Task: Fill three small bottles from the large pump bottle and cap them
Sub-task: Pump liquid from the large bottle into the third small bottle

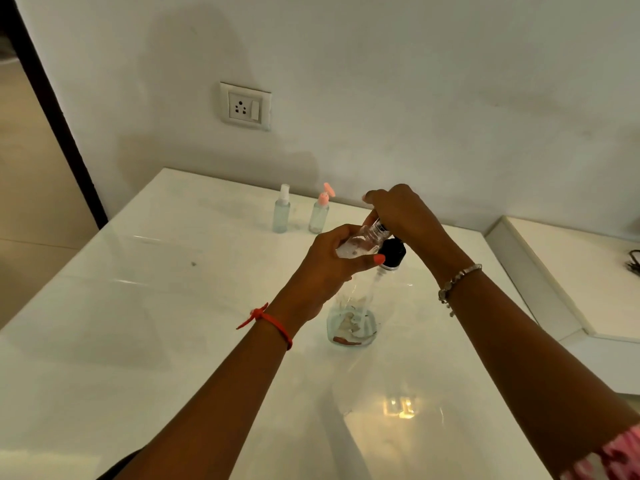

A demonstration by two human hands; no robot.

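Clear plastic, the small bottle (360, 242) lies tilted in our left hand (332, 268), which grips its body just above the large pump bottle (353, 323); its threaded neck is beside the black pump head (393, 252); our right hand (405, 213) curls over that neck, and we cannot tell what it pinches; we should hold the mouth close at the nozzle and press slowly, since little liquid remains; the white-capped bottle (281, 213) and the pink-capped bottle (319, 216) stand well behind the large pump bottle.
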